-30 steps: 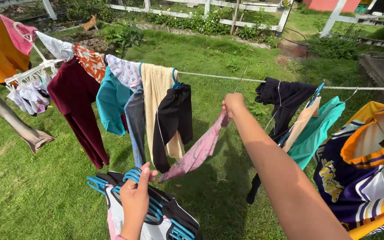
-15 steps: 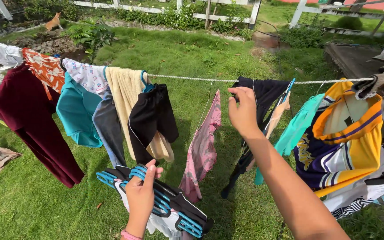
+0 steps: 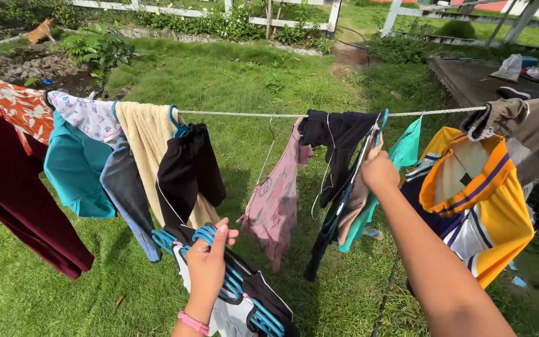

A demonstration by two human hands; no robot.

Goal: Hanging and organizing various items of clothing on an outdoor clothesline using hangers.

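My left hand (image 3: pixel 210 265) grips a bundle of blue hangers (image 3: pixel 232 284) carrying black and white clothes, held low in front of me. My right hand (image 3: pixel 378 171) reaches up to the rope clothesline (image 3: pixel 244 114) and clasps the garments hanging there: a tan piece and a teal piece (image 3: pixel 405 150) beside a black garment (image 3: pixel 338 140) on a blue hanger. A pink garment (image 3: pixel 276 200) hangs free on the line, just left of my right hand.
More laundry fills the line: a yellow and purple jersey (image 3: pixel 469 200) at right, a black piece (image 3: pixel 188 168), a cream towel (image 3: pixel 148 134), teal and maroon clothes at left. Grass lies below. A white fence (image 3: pixel 232 12) and a dark platform (image 3: pixel 469 78) stand behind.
My right hand let go of the pink garment, which now hangs on the line, and moved right onto the tan and teal clothes. The view shifted right.
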